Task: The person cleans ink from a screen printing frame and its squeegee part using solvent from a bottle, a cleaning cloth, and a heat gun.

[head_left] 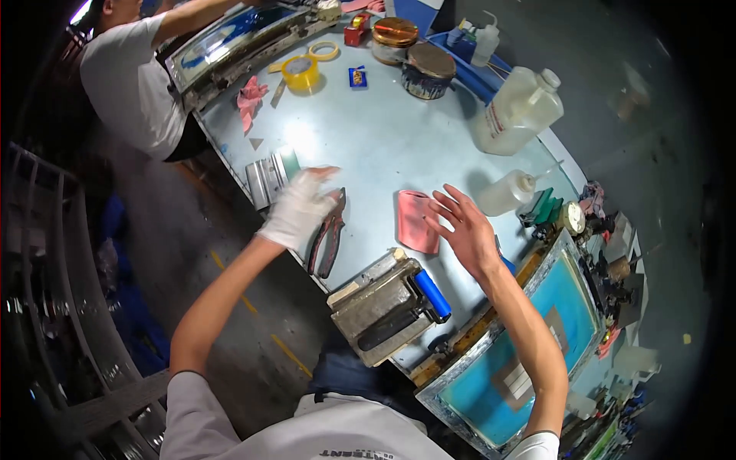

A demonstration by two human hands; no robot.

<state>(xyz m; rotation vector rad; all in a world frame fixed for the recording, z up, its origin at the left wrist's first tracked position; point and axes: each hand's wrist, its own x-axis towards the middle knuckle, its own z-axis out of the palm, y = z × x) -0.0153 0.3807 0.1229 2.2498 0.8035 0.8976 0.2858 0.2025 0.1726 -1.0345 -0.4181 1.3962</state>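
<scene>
My left hand, in a white glove with bare fingertips, is blurred over the table's left edge. Its fingers look apart, and I see nothing held in them. Beside and partly under it lie pliers with dark red and black handles. Just beyond the glove is a silver metal plate-like piece with a green edge. My bare right hand is open, fingers spread, at the right side of a folded pink cloth. I cannot tell whether the fingertips touch the cloth. Nothing shows in that hand.
Nearest me sits a metal block with a black handle and a blue roller. A framed blue screen lies under my right forearm. Bottles, tins and yellow tape stand farther off. A co-worker is at far left.
</scene>
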